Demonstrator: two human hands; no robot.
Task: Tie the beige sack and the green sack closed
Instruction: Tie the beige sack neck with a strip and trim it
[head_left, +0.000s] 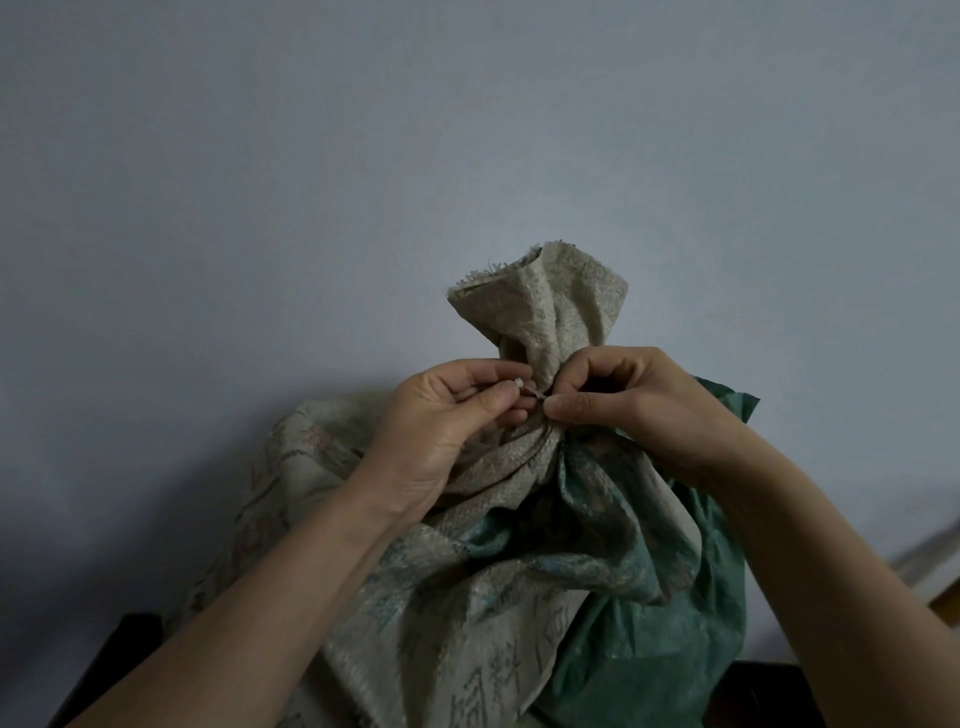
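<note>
The beige woven plastic sack (540, 312) stood upright before the plain grey-blue wall (311, 156). Its mouth was gathered into a narrow neck, with the frayed top flaring above. The crumpled green woven sack (675, 623) sat touching its right side; whether it was tied could not be told. A thin pale tie (530, 391) lay roughly level across the near side of the neck. The left hand (447, 421) pinched its left end and the right hand (634, 400) pinched its right end. Both were equally near. Tightening would probably require an outward pull along that axis.
</note>
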